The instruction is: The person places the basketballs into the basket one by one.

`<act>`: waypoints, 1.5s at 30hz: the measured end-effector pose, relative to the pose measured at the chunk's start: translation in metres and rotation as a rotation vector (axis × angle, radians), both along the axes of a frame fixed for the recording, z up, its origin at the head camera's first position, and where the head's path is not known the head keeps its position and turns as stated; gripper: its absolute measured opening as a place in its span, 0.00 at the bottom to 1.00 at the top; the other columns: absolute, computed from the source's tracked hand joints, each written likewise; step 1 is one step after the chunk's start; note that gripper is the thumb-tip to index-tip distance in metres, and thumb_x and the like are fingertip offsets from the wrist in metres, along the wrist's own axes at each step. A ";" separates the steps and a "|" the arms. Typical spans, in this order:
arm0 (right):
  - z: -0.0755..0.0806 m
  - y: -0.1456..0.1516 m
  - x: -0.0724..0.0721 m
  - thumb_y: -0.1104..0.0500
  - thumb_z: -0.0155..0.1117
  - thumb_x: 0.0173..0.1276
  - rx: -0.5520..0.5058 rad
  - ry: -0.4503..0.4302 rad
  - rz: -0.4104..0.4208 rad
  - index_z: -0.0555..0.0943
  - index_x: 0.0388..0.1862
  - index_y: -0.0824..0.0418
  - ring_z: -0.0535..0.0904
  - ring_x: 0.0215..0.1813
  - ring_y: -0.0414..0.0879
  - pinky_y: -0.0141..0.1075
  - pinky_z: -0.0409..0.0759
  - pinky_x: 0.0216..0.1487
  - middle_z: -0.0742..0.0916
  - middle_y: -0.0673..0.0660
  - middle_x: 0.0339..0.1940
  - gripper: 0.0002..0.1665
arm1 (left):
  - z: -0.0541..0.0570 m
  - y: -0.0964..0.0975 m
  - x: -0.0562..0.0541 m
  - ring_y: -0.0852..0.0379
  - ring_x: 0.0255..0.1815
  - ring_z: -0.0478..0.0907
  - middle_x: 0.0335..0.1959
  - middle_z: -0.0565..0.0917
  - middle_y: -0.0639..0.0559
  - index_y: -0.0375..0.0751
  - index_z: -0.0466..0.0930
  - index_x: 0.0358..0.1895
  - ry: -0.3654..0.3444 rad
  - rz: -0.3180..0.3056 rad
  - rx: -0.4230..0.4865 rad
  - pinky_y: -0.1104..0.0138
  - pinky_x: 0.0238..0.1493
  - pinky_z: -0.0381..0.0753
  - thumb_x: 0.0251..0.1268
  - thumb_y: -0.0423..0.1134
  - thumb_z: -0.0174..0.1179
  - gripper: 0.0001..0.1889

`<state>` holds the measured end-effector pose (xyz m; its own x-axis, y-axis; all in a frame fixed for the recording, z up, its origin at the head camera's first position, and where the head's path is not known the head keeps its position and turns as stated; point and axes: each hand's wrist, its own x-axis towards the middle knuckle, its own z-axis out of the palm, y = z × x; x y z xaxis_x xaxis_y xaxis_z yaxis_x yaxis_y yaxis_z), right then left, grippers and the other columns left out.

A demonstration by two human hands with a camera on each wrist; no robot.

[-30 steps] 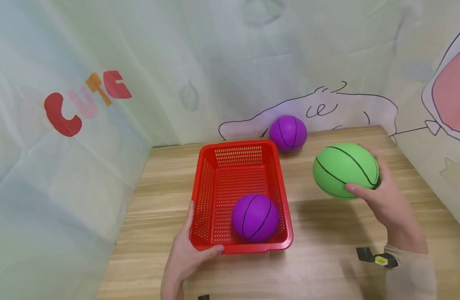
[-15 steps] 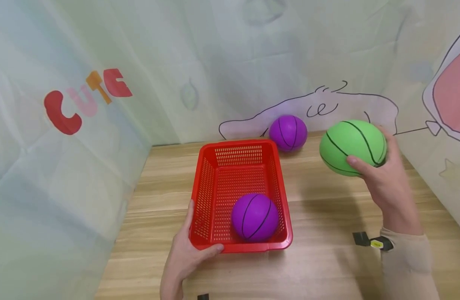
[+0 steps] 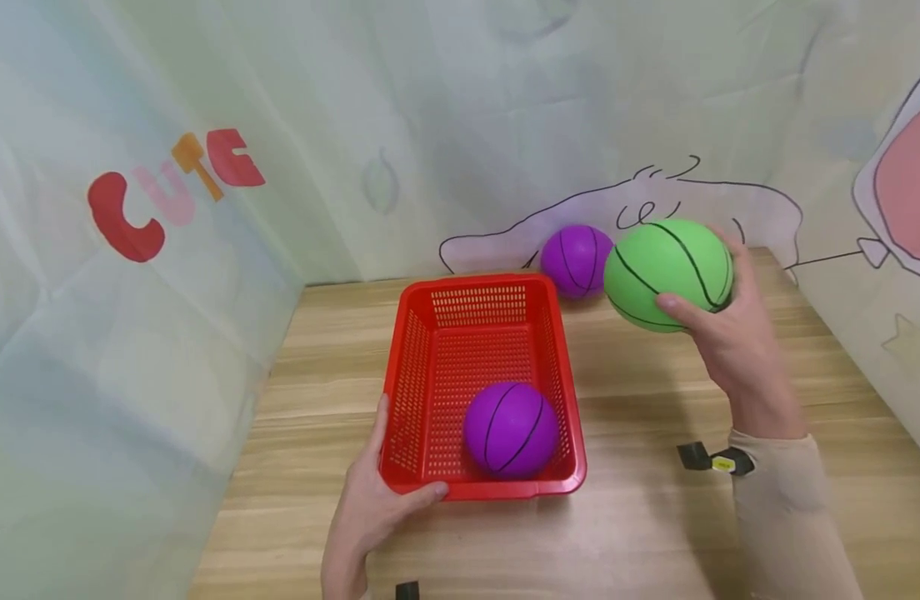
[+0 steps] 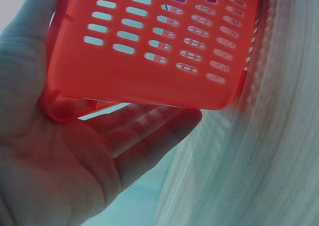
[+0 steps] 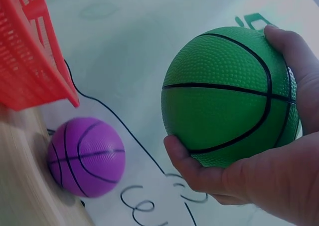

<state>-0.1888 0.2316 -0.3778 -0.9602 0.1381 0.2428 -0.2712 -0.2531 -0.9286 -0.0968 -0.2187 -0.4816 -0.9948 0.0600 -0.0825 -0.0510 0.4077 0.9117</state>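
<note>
In the head view my left hand (image 3: 373, 500) holds the near left corner of a red plastic basket (image 3: 478, 492), thumb over the front rim and fingers along the left side. The left wrist view shows those fingers (image 4: 154, 141) against the slotted wall. A purple ball (image 3: 511, 429) with black lines lies in the basket's near right part. My right hand (image 3: 737, 333) grips a green ball (image 3: 666, 271), marked like a basketball, raised above the table to the right of the basket. Thumb and fingers spread around it in the right wrist view.
A second purple ball (image 3: 576, 260) sits at the back of the wooden table (image 3: 295, 400), just beyond the basket's far right corner. Behind it hangs a printed cloth backdrop (image 3: 355, 150), and another cloth side runs along the left.
My right hand has raised the green ball toward the back, then brought it left, where it overlaps the rear purple ball's edge. The left hand and basket stay in place.
</note>
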 end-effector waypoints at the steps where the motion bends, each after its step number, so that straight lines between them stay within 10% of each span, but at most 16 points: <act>1: 0.001 -0.003 -0.002 0.79 0.73 0.66 0.007 0.001 0.006 0.64 0.87 0.44 0.68 0.77 0.60 0.37 0.89 0.62 0.65 0.57 0.83 0.58 | 0.000 0.000 0.000 0.42 0.84 0.68 0.91 0.61 0.52 0.71 0.38 0.93 0.002 0.001 -0.002 0.46 0.75 0.81 0.55 0.47 0.89 0.73; 36: -0.014 -0.084 -0.050 0.68 0.85 0.62 0.323 -0.005 0.180 0.63 0.88 0.39 0.73 0.75 0.58 0.40 0.86 0.64 0.70 0.54 0.81 0.63 | 0.000 -0.001 0.001 0.42 0.79 0.75 0.90 0.63 0.52 0.68 0.41 0.94 0.060 -0.022 0.071 0.46 0.73 0.82 0.50 0.41 0.91 0.75; 45: -0.035 -0.091 -0.052 0.62 0.91 0.58 0.467 0.003 0.231 0.62 0.88 0.34 0.76 0.76 0.59 0.60 0.82 0.72 0.71 0.52 0.83 0.66 | 0.000 -0.001 0.001 0.42 0.78 0.75 0.90 0.64 0.51 0.69 0.41 0.94 0.059 -0.023 0.077 0.47 0.72 0.83 0.50 0.41 0.91 0.75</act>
